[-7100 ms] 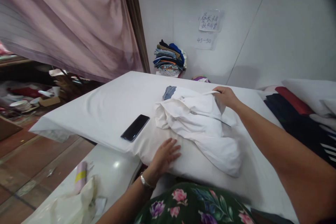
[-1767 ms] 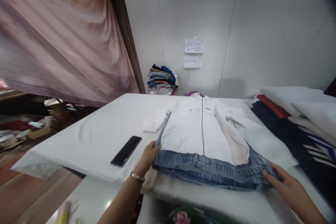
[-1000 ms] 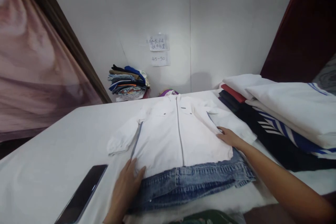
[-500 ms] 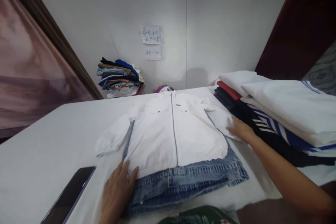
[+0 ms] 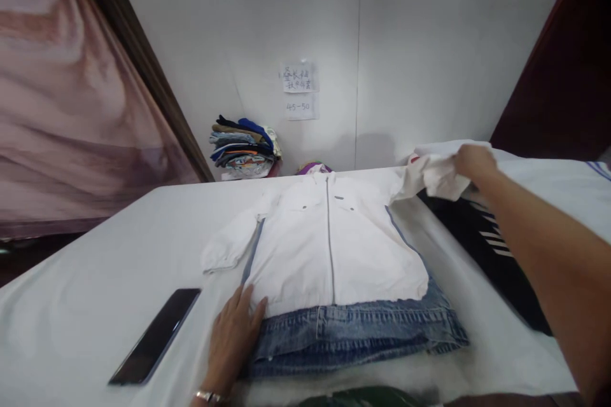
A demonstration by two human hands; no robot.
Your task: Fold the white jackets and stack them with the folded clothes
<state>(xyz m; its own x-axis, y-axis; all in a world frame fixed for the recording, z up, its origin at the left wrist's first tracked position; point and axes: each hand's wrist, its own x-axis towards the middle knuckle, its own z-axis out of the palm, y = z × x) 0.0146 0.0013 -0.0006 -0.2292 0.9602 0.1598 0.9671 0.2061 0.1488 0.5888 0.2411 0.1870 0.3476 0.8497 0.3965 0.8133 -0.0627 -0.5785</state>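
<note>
Facing a smooth pale wall (image 5: 415, 32) with two paper notes (image 5: 300, 77) on it, at a table (image 5: 109, 248) spread with white cloth. Gripping one sleeve (image 5: 429, 178) near its end with the right hand (image 5: 477, 162), fingers closed on bunched, crinkled fabric — held up before a pile of folded clothing (image 5: 568, 184). Resting the left hand (image 5: 235, 327), fingers loosely spread, at the lower left corner of one white zip-front jacket (image 5: 291, 254), laid flat over one faded blue denim garment (image 5: 367, 329). Also visible: one glossy black phone (image 5: 156, 336), beside the left hand — and one mixed stack of folded clothes (image 5: 245, 147).
</note>
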